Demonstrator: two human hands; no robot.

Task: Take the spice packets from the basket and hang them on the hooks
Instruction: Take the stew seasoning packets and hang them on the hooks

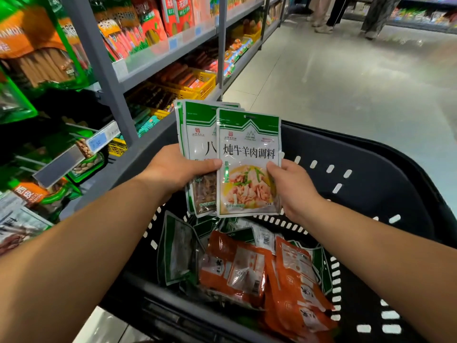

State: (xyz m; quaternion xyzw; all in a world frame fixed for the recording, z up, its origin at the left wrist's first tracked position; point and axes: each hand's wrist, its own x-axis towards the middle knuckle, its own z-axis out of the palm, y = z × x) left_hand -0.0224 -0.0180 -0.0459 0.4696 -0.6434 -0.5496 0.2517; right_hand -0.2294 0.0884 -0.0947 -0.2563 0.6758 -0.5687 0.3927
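Note:
Above the black basket (pixel 366 169) I hold a small stack of green-and-white spice packets. My left hand (pixel 173 169) grips the rear packets (pixel 197 134), thumb across their front. My right hand (pixel 291 186) pinches the front packet (pixel 248 164), which shows a meat dish picture, at its right edge. More green packets (pixel 176 251) and orange packets (pixel 291 276) lie in the basket below. Hooks (pixel 81 126) with price tags stick out from the display on the left, with hung packets of nuts and spices.
Grey shelving (pixel 103 60) runs along the left with sausage packs and yellow crates (pixel 197 85). The tiled aisle floor (pixel 358 82) stretches to the right. Legs of several people (pixel 329 13) stand at the far end.

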